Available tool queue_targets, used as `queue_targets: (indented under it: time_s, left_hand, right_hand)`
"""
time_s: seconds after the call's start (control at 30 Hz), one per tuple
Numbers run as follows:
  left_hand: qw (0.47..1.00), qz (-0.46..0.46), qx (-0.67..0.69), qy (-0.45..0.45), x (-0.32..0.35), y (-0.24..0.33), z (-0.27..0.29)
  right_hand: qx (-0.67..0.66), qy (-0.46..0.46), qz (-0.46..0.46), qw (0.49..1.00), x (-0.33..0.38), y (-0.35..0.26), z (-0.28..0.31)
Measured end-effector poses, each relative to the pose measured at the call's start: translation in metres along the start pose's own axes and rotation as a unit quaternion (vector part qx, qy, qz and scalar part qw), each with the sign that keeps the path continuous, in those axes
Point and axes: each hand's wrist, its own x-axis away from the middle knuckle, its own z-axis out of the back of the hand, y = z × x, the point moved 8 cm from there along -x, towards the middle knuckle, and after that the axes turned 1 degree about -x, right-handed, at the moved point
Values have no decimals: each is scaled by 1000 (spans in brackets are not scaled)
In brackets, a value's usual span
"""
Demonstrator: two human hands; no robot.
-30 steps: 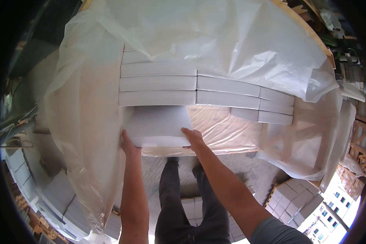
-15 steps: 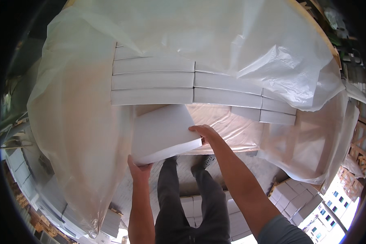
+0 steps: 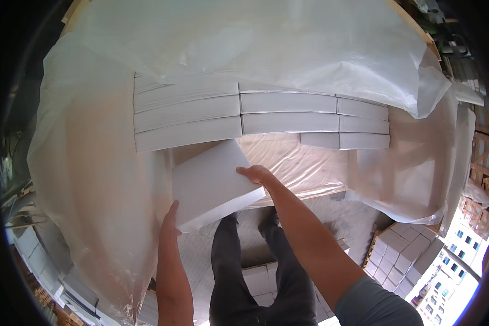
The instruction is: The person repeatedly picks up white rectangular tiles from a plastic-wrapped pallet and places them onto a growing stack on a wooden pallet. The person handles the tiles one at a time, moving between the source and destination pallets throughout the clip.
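A big sheet of clear plastic wrap [image 3: 266, 49] takes up most of the view, thin, glossy and crinkled, thrown back over the top of a pallet load and hanging in loose folds down both sides. Under it sits a stack of white boxes [image 3: 239, 114], flat and rectangular with sharp edges and a smooth matte surface, laid in neat rows several layers deep; the bottom layer is partly missing in the middle, leaving a stepped gap. Below the stack a wrinkled sheet of film covers the layer underneath.

In front of that gap is one flat white box [image 3: 212, 182], the same plain card-like slab as the rest, tilted with its near edge lower and clear of the stack. The left hand [image 3: 170, 223] supports its lower left corner from beneath, fingers wrapped onto the edge. The right hand [image 3: 257, 174] lies on the box's right edge, fingers curled over it, so both hands hold the box between them.

Below, the person's dark trousers [image 3: 255, 271] stand on a pale paved floor [image 3: 358, 217]. At the lower right, well apart, is a smaller pile of pale cartons [image 3: 402, 255] stacked on a pallet
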Motion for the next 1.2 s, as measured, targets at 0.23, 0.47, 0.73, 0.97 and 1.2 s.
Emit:
queue_targets:
  time_s: [0.23, 0.47, 0.73, 0.97, 1.2]
  left_hand:
    - [993, 53, -92, -45, 46, -33, -18]
    - [936, 203, -277, -79, 142, -112, -86]
    - [777, 151, -599, -121, 254, -203, -170]
    - [674, 180, -712, -80, 220, -264, -168]
    - [546, 82, -827, -109, 317, -372, -261]
  right_hand:
    - [-104, 17, -83, 991, 77, 108, -24]
    - [-392, 42, -236, 888, 246, 303, -133]
    - [-565, 110, -268, 773, 430, 418, -269]
    - [-696, 107, -220, 675, 510, 439, -342]
    - [-813, 137, -180, 537, 502, 499, -435]
